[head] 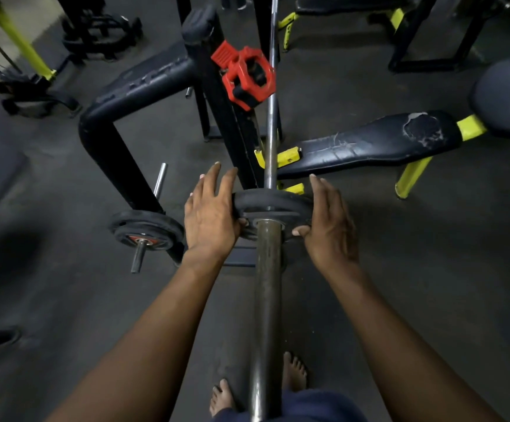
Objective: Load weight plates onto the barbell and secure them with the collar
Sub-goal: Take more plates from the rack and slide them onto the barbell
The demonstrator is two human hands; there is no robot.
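Note:
The barbell [267, 300] runs from the bottom centre away from me, up onto the rack. A small black weight plate [270, 205] sits on its sleeve. My left hand [211, 214] lies against the plate's left rim with its fingers straight, the thumb touching the near face. My right hand [330, 222] flanks the right rim the same way, fingers straight and thumb on the near face. The red collar [247, 76] rests up on the black rack upright [217, 86], just left of the bar and apart from both hands.
Another black plate [147, 229] hangs on a storage peg at the rack's foot, left of my left hand. A bare chrome peg [160, 178] sticks up behind it. A dark padded bench [369, 144] with yellow legs lies right. My bare feet [293, 373] stand under the bar.

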